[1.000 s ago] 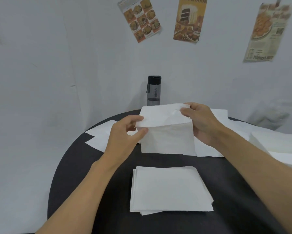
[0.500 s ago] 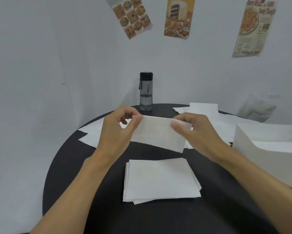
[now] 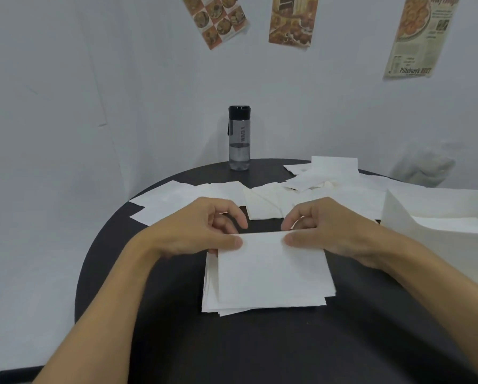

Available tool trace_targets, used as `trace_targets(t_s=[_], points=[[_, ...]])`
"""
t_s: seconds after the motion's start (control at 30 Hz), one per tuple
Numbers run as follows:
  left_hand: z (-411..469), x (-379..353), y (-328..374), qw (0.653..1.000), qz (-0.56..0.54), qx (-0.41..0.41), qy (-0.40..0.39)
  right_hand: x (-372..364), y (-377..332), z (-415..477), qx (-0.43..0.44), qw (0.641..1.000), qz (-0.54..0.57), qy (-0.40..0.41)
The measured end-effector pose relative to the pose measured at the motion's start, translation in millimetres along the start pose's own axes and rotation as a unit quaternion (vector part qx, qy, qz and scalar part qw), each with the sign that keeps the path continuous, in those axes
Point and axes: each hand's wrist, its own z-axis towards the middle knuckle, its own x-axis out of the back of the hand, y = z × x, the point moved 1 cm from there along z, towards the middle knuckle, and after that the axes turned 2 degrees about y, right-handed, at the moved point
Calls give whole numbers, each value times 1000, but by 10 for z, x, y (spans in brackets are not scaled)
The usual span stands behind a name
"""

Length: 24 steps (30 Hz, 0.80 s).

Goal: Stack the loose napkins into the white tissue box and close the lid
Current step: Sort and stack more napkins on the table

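A folded white napkin (image 3: 271, 267) lies on top of a small pile of napkins (image 3: 213, 303) in the middle of the round black table (image 3: 260, 350). My left hand (image 3: 202, 231) pinches its far left corner between thumb and fingers. My right hand (image 3: 323, 231) pinches the far right corner the same way. The white tissue box (image 3: 415, 231) stands open at the right edge, with white paper inside. Several loose napkins (image 3: 265, 206) lie scattered across the far side of the table.
A dark water bottle (image 3: 239, 138) stands at the table's far edge against the white wall. More loose napkins (image 3: 163, 203) lie at the far left. A crumpled white bag (image 3: 423, 167) sits behind the box. Posters hang on the wall.
Both hands have brought the held napkin down from mid-air and laid it flat on the pile. The view has tilted so the tissue box shows more at the right.
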Motion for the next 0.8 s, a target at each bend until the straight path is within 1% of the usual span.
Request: trace_targets(t_s=[0.1,0.2,0.3,0.4,0.47,0.57,0.67,0.73,0.77,0.8], points=[[10,-1,-47,998,50,1,-24,-90,38,22,4,998,-59,-27],[16,19,-77,997,67,2,-29,-149,73,38,7,993,-107,-42],[24,12,-97,996,86,3,-34,-152,90,40,10,982,-186,-45],[50,-7,-152,990,135,6,-40,-150,94,15,33,966,-253,-31],[61,-6,-189,986,159,6,-43,-166,72,-8,63,968,-243,-30],[81,10,-232,985,165,3,-50,-195,80,-16,95,970,-213,-69],[97,16,-247,983,170,2,-62,-200,154,-1,95,962,-224,-122],[97,16,-256,982,179,4,-64,-191,190,11,96,962,-213,-140],[102,25,-275,982,185,8,-47,-191,199,21,101,962,-209,-145],[114,48,-309,982,189,14,-7,-197,202,29,107,962,-204,-149]])
